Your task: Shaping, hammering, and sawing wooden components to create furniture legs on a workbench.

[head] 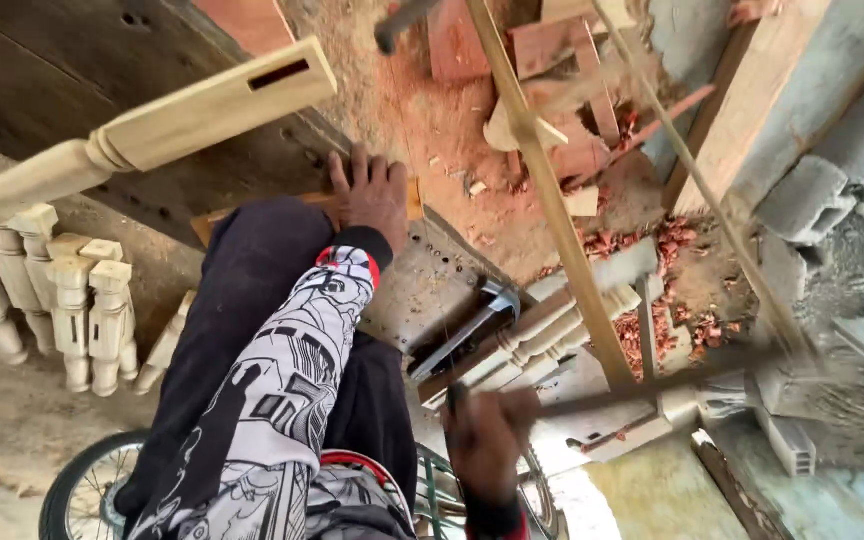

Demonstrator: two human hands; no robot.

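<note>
Far to the left of the hammer (472,325) we see a bunch of pale carved posts (82,310) standing together. One long carved post (152,130) with a slot in it sticks out above them. A bike wheel (82,490) shows at the bottom, down and left of the hammer.

Closer to the hammer, our knee (252,260) in dark trousers rests on a small board (413,197). Our left hand (372,195) lies flat on that board, up and left of the hammer, with fingers spread and gripping nothing.

Just below the hammer, our right hand (487,440) is clenched tight around a long dark tool (652,385). The tool is blurry and reaches out to the right of the hammer, so we cannot tell what kind it is.

Right of the hammer we see thin slats (552,200), red wood chips (672,250) and grey blocks (812,190).

We think this is the holding-down step, with the board pinned by hand and knee. The next move calls for a steady board and the flat hand kept well clear of the tool.
</note>
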